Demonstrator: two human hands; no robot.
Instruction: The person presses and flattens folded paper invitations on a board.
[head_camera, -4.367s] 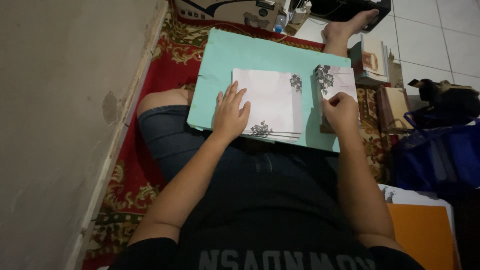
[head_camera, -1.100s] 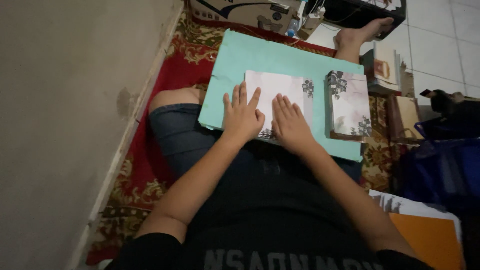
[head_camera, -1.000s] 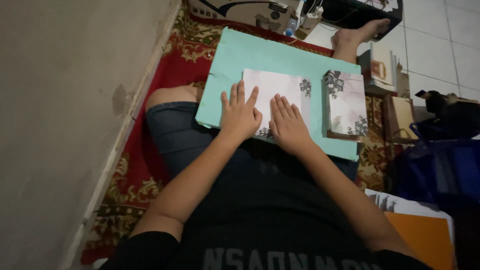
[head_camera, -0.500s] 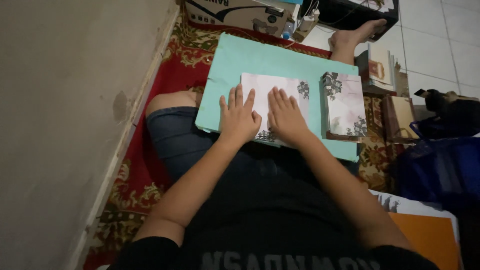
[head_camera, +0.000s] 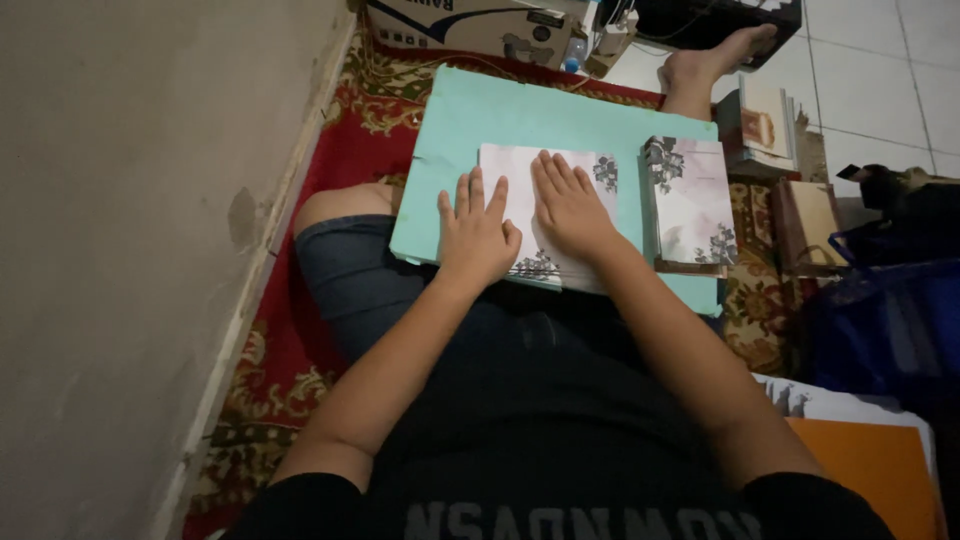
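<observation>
A pale pink paper sheet with dark floral corners (head_camera: 520, 170) lies on a mint green board (head_camera: 520, 115) resting across my lap. My left hand (head_camera: 475, 230) lies flat on the sheet's left part, fingers spread. Beside it, my right hand (head_camera: 570, 205) presses flat on the sheet's middle. Neither hand grips anything. To the right on the board sits a stack of folded pink floral cards (head_camera: 690, 205), apart from my hands.
A grey wall (head_camera: 130, 250) runs along the left, a red patterned rug (head_camera: 310, 340) under me. A cardboard box (head_camera: 460, 25) stands at the far end. Books (head_camera: 765, 125), a blue bag (head_camera: 885, 325) and an orange folder (head_camera: 870, 470) crowd the right.
My right hand left the card stack and came to rest flat on the pink sheet beside my left hand. Over the last second both hands stay pressed there.
</observation>
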